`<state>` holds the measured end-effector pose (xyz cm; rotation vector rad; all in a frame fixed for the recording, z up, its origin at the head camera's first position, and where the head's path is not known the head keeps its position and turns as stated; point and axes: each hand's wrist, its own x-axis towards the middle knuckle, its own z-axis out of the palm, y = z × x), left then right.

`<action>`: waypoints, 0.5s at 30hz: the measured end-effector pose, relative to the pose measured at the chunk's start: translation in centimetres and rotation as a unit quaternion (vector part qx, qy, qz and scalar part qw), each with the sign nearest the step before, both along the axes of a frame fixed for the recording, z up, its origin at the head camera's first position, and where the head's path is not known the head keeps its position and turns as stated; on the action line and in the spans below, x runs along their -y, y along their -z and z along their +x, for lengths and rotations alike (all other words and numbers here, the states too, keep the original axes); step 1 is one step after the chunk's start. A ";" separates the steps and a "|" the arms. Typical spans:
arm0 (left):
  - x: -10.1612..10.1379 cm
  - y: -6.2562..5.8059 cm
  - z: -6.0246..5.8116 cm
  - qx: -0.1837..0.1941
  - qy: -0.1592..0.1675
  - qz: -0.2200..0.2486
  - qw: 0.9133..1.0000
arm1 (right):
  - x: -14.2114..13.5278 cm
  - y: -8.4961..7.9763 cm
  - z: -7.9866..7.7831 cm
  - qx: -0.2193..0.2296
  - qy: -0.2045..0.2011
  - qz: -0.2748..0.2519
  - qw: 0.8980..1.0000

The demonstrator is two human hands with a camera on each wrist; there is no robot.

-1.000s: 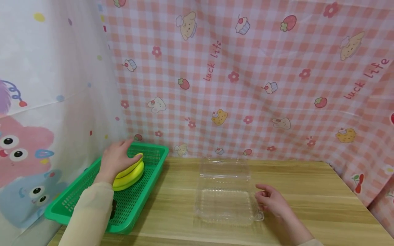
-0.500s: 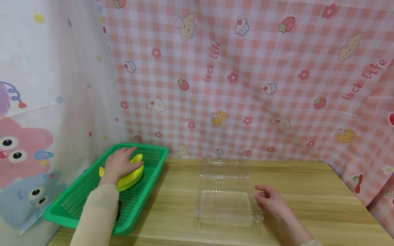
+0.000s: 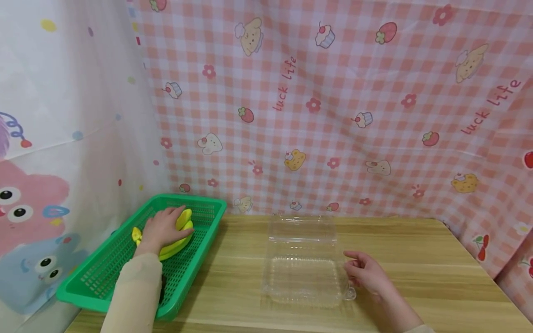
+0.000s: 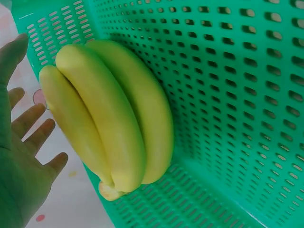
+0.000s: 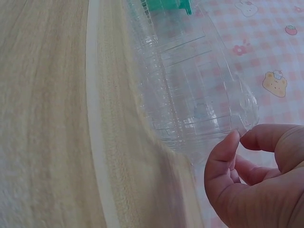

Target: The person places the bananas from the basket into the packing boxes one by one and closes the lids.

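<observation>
left hand (image 3: 160, 231) sits lower now, fingers spread wide over three smooth, plump yellow bananas (image 4: 107, 116) joined at one end in green basket (image 3: 208, 200); right hand (image 3: 368, 274) loosely curled beside clear clamshell (image 3: 306, 280).

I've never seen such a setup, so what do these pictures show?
No machine: just a person's bare hands. The wide view is from a head-worn camera; the closer two, from one on each wrist. On the wood-grain table stand a green perforated plastic basket, with a bunch of yellow bananas inside, and an open, clear plastic container. The left hand hovers over the bananas, fingers spread, not gripping them. The right hand curls beside the container; whether it touches is unclear.
</observation>
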<state>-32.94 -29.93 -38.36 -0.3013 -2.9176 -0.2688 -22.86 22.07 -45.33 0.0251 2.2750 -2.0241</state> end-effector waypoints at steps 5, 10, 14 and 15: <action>0.3 0.3 0.4 0.013 0.001 0.005 1.000 | 0.1 -0.1 0.1 0.003 0.004 -0.009 1.000; 0.5 0.6 0.5 0.024 0.011 0.004 1.000 | 0.2 -0.2 0.2 0.007 0.003 -0.014 1.000; 0.7 0.8 0.5 0.057 0.016 0.003 0.998 | 0.3 -0.3 0.3 0.012 0.005 -0.017 1.000; 0.7 0.9 0.5 0.065 0.017 0.004 0.998 | 0.3 -0.3 0.3 0.011 0.004 -0.018 1.000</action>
